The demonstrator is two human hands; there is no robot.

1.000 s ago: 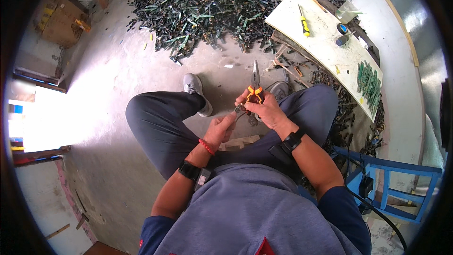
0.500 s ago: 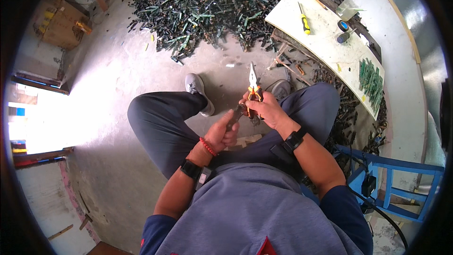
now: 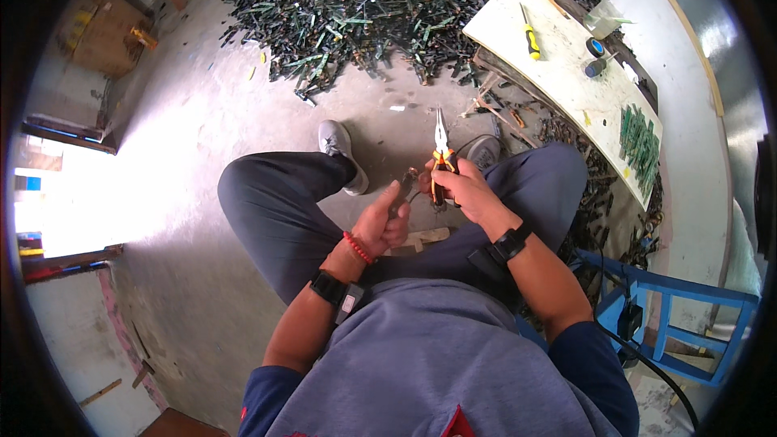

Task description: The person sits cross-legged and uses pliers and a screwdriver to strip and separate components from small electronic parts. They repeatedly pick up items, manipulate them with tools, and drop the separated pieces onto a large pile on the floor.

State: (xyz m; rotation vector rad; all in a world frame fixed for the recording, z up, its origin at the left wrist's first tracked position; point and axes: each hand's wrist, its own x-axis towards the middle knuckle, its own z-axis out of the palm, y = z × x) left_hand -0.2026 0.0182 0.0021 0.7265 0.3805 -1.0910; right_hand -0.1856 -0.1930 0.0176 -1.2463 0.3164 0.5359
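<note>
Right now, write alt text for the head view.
Seated person's right hand grips orange-handled pliers, tips up; left hand pinches a small dark part beside them. Beyond lie a scrap pile and board.

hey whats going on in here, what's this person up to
A seated person grips orange-handled needle-nose pliers in the right hand, tips pointing away from the body. The left hand pinches a small dark part right beside the pliers. Ahead on the concrete floor lies a big heap of dark green strips. To the right, a pale board carries a yellow-handled screwdriver and a stack of green strips.
</note>
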